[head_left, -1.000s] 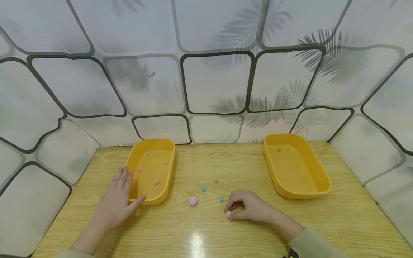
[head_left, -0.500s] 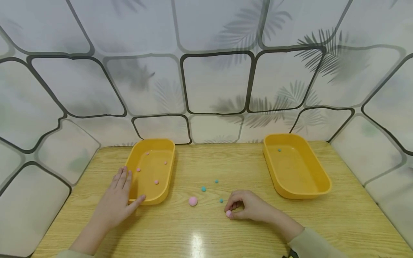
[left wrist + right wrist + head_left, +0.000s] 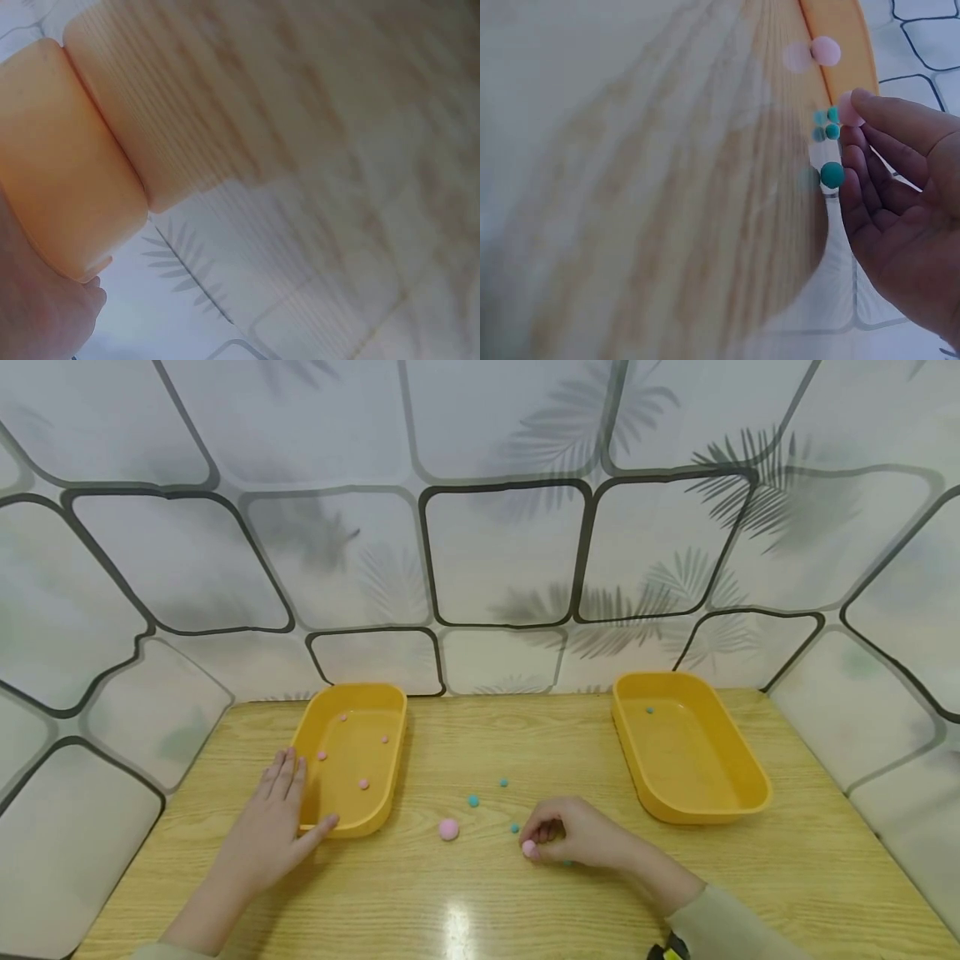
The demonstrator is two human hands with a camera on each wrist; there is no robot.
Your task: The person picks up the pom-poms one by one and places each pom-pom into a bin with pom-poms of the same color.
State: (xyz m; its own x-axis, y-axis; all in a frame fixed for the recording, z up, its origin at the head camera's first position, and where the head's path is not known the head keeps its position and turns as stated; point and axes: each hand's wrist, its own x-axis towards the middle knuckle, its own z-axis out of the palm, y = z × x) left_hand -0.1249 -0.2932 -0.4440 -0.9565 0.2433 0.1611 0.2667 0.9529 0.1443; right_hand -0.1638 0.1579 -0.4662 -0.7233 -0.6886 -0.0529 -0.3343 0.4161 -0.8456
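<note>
My right hand [image 3: 542, 842] pinches a small pink pom-pom [image 3: 529, 849] between thumb and fingertips just above the wooden table [image 3: 480, 910]. In the right wrist view the same pink pom-pom [image 3: 845, 112] sits at the tips of my right hand [image 3: 861, 124], with a teal ball [image 3: 832, 175] just beside the fingers. My left hand [image 3: 287, 814] lies flat with straight fingers against the left yellow tray [image 3: 352, 827], thumb on its front wall. The left wrist view shows that tray's wall [image 3: 60, 150] close up.
A larger pink pom-pom [image 3: 448, 829] and three small teal balls [image 3: 473, 799] lie between the trays. The left tray holds several small pink balls [image 3: 363, 783]. The right yellow tray [image 3: 705, 810] holds one teal ball [image 3: 648, 710]. A patterned backdrop closes the table's far side.
My right hand has shifted slightly up and left with the small pink pom-pom in its fingertips. The left hand has not moved.
</note>
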